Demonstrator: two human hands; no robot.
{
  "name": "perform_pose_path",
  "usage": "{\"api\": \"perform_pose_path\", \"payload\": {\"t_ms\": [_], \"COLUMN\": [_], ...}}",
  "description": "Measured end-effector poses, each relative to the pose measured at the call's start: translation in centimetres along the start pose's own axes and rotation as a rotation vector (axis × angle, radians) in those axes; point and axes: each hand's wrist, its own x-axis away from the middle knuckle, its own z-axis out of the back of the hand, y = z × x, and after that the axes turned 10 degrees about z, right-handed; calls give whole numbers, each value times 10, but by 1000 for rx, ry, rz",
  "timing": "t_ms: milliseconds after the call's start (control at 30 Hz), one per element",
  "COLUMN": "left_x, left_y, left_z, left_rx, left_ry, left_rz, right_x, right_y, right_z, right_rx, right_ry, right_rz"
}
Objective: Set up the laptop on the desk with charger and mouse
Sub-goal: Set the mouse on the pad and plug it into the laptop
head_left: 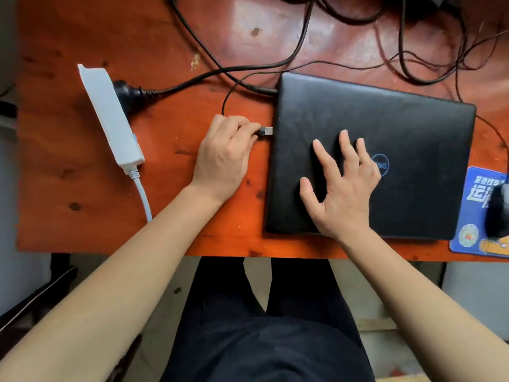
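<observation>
Nearest item: dark trousers of the seated person, both bare forearms reaching forward over the desk edge. Left hand: fingers pressed together, pinching the USB plug, whose metal tip sits just beside or touching the laptop's left edge; whether it is seated cannot be told. Its thin black cord loops back from the hand. Right hand: fingers spread, palm flat on the lid, apparently steadying the machine. Laptop: black, closed, matte lid with a blue round logo, scuffed sheen; lying flat near the front of the desk, slightly askew. Charger lead: a barrel-type plug appears already inserted further back on the same left edge. Power strip: white, left of the laptop and well apart from it, one black plug fitted. Mouse: black, resting on a blue printed mouse pad just right of the laptop, partly cut by the frame. Progress, as judged: charger connected, mouse placed, mouse plug going in; remaining, seating that plug and opening the lid. Loose black cables cross the rear of the desk.
</observation>
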Motion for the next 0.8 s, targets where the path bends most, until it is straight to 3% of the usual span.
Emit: {"api": "perform_pose_path", "payload": {"t_ms": [267, 800], "left_x": [4, 0], "left_y": [-9, -9], "left_z": [1, 2], "left_rx": [79, 48], "left_ry": [-88, -98], "left_rz": [-35, -95], "right_x": [2, 2], "right_y": [-1, 2], "right_z": [-6, -9], "right_rx": [-16, 14], "right_ry": [-5, -7], "right_rz": [-11, 9]}}
